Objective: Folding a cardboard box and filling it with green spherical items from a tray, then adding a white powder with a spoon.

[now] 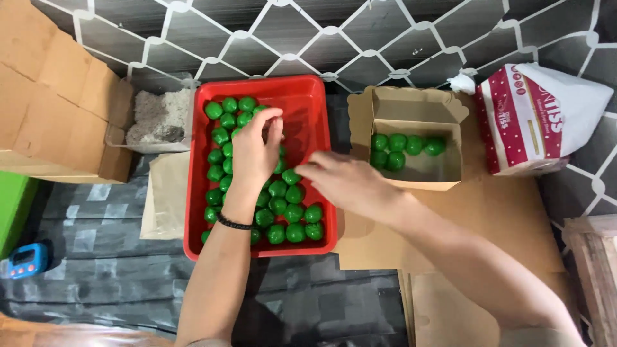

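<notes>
Head view, left grip: we see our left hand (254,151) over the middle of the red tray (308,96), fingers curled down among the green balls (286,212); whether it has one pinched we cannot tell, since the palm hides the fingertips.
Head view, right grip: our right hand (350,183) hangs over the tray's right rim, fingers loosely spread and pointing left toward the balls; nothing shows inside it.
Head view, where the balls lie: most fill the tray's left side and its near right corner, packed touching one another; the far right corner of the tray is bare.
Head view, the box: an open cardboard box (418,170) stands just right of the tray, with a few green balls (402,148) gathered in its far left part.
Head view, key relation: the tray's balls lie left of and below the right hand and directly under the left; the box lies to the right, so the right hand is the nearer one to it, between tray and box.
Head view, around: a white and red packet (546,119) sits at the far right, a blue timer (26,259) at the near left, flat cardboard (58,96) at the far left.
</notes>
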